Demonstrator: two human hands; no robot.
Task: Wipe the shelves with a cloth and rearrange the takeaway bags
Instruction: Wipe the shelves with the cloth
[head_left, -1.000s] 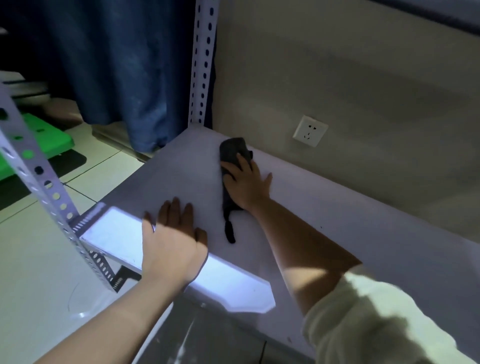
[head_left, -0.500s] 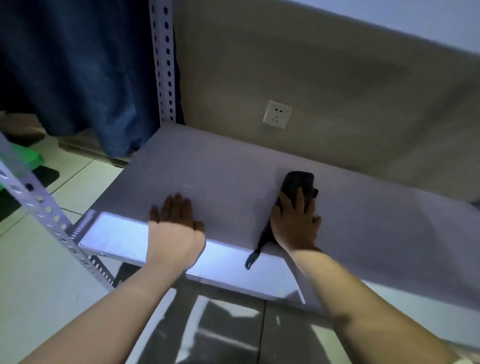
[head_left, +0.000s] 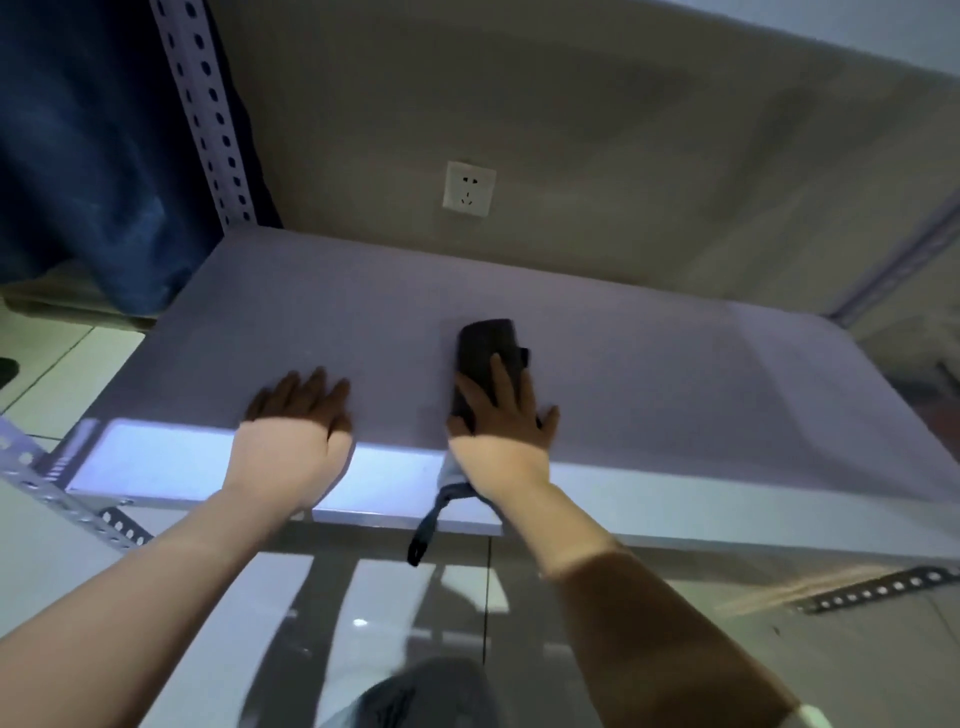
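Lately swept along the shelf (head_left: 649, 364): a second back, working the cloth (head_left: 485, 351) near the back left corner by the upright post (head_left: 208, 104); half a second back, further right and nearer; now drawn almost to the front edge, roughly at the middle of the shelf's length. Right hand (head_left: 501, 426) laid flat on the dark cloth, fingers straight and spread, pressing rather than pinching, with the cloth's folded end poking out beyond the fingertips and its thin tail dangling over the front edge toward the floor. Left hand (head_left: 298, 431) flat on the bare board just beside the front edge, fingers straight and close together, holding nothing, planted in much the same place throughout, seemingly as a brace. Judging by that path, left portion of the shelf likely covered, right portion toward the far corner probably yet to be wiped; takeaway bags nowhere in view, so rearranging apparently not begun on this level. Around: wall socket (head_left: 467, 189) on the wall behind the back edge, well above the board and clear of the wiping; blue curtain (head_left: 93, 156) hanging past the left end; perforated post at the back left corner and slotted rails low at both sides; tiled floor (head_left: 62, 374) below. Nothing on the board in the way of the next stroke; only the hanging tail worth watching, liable to catch on the edge.
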